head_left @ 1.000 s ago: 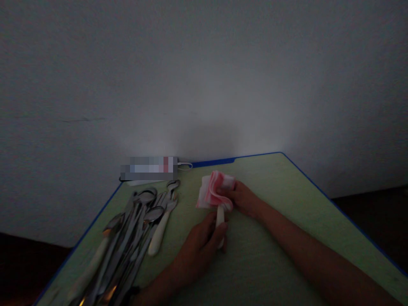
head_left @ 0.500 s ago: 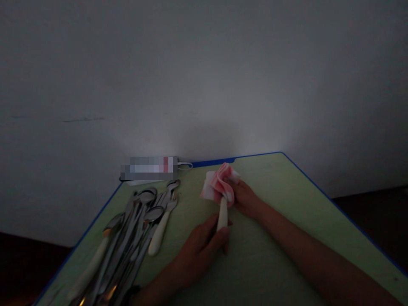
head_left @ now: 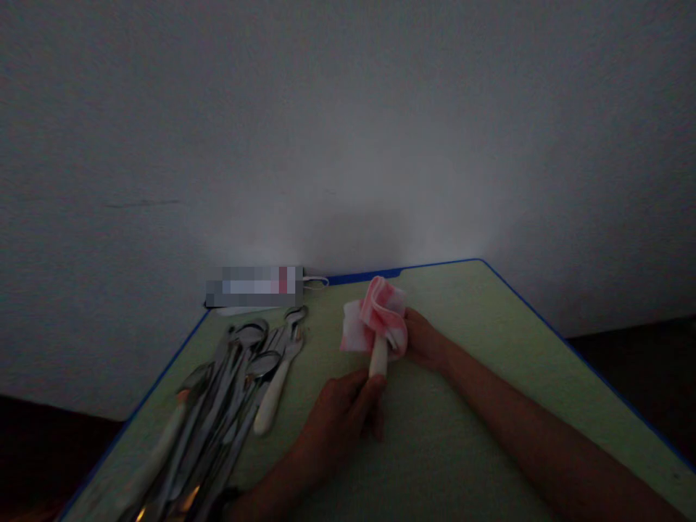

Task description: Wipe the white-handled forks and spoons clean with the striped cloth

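My left hand (head_left: 351, 409) is closed around the lower end of a pale-handled utensil (head_left: 379, 359), its handle pointing up and away from me. The utensil's head is hidden inside a pink and white cloth (head_left: 375, 315), so I cannot tell its kind. My right hand (head_left: 424, 339) grips that cloth from the right side, its fingers mostly behind the folds. Left of my hands lies a heap of metal spoons and other cutlery (head_left: 233, 391). A fork with a white handle (head_left: 275, 388) rests at the heap's right edge.
The light green table (head_left: 489, 348) has a blue rim and stands against a grey wall (head_left: 348, 130). At the back left corner sits a blurred-out box-like object (head_left: 254, 288) with a white loop (head_left: 318, 281) at its right end.
The cloth has shifted slightly left and its folds have changed around the utensil. My left hand has moved slightly, and less of the handle shows. The cutlery heap is unchanged.
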The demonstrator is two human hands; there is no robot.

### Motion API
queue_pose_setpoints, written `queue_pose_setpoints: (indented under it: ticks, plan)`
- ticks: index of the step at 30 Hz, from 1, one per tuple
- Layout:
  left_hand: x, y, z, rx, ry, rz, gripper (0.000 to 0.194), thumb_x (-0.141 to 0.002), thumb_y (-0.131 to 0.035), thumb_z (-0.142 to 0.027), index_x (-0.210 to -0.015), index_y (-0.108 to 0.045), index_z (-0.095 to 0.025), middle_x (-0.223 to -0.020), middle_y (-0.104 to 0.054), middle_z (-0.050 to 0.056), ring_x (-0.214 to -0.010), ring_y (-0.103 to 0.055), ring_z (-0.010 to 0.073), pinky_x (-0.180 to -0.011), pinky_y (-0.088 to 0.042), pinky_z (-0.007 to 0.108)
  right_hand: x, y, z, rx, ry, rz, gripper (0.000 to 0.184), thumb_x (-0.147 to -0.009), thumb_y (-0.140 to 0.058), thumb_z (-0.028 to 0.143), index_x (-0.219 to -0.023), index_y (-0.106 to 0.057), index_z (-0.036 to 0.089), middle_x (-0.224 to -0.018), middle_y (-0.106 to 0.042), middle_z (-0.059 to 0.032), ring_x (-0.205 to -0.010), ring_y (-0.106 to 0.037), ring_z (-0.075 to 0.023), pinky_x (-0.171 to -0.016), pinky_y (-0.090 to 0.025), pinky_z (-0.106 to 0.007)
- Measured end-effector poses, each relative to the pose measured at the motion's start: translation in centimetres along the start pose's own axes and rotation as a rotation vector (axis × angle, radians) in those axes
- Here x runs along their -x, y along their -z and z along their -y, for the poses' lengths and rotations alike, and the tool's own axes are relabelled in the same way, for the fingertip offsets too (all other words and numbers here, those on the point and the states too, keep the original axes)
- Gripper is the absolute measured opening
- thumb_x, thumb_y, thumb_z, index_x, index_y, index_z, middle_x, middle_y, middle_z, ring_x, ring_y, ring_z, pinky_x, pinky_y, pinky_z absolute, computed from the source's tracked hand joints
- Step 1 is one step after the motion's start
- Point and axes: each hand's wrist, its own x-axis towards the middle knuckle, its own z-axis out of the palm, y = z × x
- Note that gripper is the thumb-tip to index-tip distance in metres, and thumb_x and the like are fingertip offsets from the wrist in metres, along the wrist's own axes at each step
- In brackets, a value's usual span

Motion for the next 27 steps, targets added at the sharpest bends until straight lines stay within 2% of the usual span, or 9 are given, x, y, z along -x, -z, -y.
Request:
queue_pose_setpoints:
  ticks: [4,8,10,13,18,23,27]
  plan:
    - [-0.2,0.0,-0.1,0.05,0.043,-0.031,0.041,-0.09,-0.034,-0.043,-0.061,-0.05,-0.017,-0.048,-0.053,-0.003,-0.046,-0.047,0.011,-0.048,-0.035,0.02,0.3,0.1,0.4,0.048,-0.026,0.084,0.026,-0.063,-0.071,0.031,-0.078,-0.063,0.012,-0.068,-0.062,-0.0013,-0.057,-0.052,-0.0089,-0.055,-0.04,-0.021]
    - [-0.2,0.0,0.1,0.055,-0.006,-0.018,0.043,-0.091,-0.032,-0.043,-0.063,-0.052,-0.017,-0.052,-0.055,-0.002,-0.05,-0.049,0.0113,-0.052,-0.036,0.021,0.2,0.2,0.3,0.025,-0.019,0.115,0.027,-0.062,-0.072,0.028,-0.082,-0.064,0.012,-0.07,-0.063,-0.0012,-0.061,-0.055,-0.0099,-0.059,-0.041,-0.022]
    - [-0.1,0.0,0.1,0.037,-0.034,-0.013,0.045,-0.091,-0.032,-0.043,-0.06,-0.051,-0.017,-0.051,-0.053,-0.003,-0.05,-0.049,0.0109,-0.052,-0.036,0.02,0.1,0.2,0.1,0.011,-0.027,0.079,0.026,-0.063,-0.071,0.03,-0.081,-0.063,0.012,-0.07,-0.063,-0.0012,-0.059,-0.054,-0.0099,-0.057,-0.041,-0.022]
    - [0.1,0.1,0.2,-0.009,-0.041,0.038,0.045,-0.09,-0.034,-0.044,-0.058,-0.05,-0.017,-0.048,-0.049,-0.004,-0.046,-0.046,0.0102,-0.051,-0.034,0.021,-0.1,0.2,-0.2,-0.023,-0.022,-0.041,0.025,-0.063,-0.07,0.034,-0.075,-0.062,0.013,-0.065,-0.061,0.0,-0.055,-0.05,-0.0089,-0.053,-0.039,-0.022]
    - [0.3,0.1,0.5,-0.004,-0.083,0.075,0.041,-0.09,-0.035,-0.041,-0.062,-0.052,-0.016,-0.054,-0.05,-0.003,-0.051,-0.046,0.0105,-0.052,-0.033,0.021,-0.6,0.0,-0.5,-0.064,0.071,-0.207,0.026,-0.063,-0.069,0.036,-0.073,-0.06,0.014,-0.06,-0.057,0.0024,-0.052,-0.046,-0.0078,-0.052,-0.038,-0.022]
    - [0.3,0.0,0.4,0.03,-0.115,0.05,0.036,-0.092,-0.035,-0.037,-0.067,-0.053,-0.017,-0.059,-0.051,-0.004,-0.054,-0.048,0.0098,-0.054,-0.035,0.02,-0.8,0.2,-0.6,-0.129,0.12,-0.21,0.026,-0.062,-0.069,0.037,-0.075,-0.059,0.016,-0.065,-0.058,0.0014,-0.055,-0.047,-0.0088,-0.054,-0.039,-0.023]
    - [0.1,-0.2,0.5,0.027,-0.067,0.013,0.036,-0.091,-0.034,-0.039,-0.07,-0.053,-0.017,-0.057,-0.053,-0.003,-0.052,-0.048,0.0104,-0.052,-0.036,0.02,-0.8,0.2,-0.5,-0.132,0.141,-0.161,0.027,-0.062,-0.069,0.037,-0.078,-0.06,0.016,-0.066,-0.059,0.0007,-0.056,-0.048,-0.009,-0.055,-0.04,-0.023]
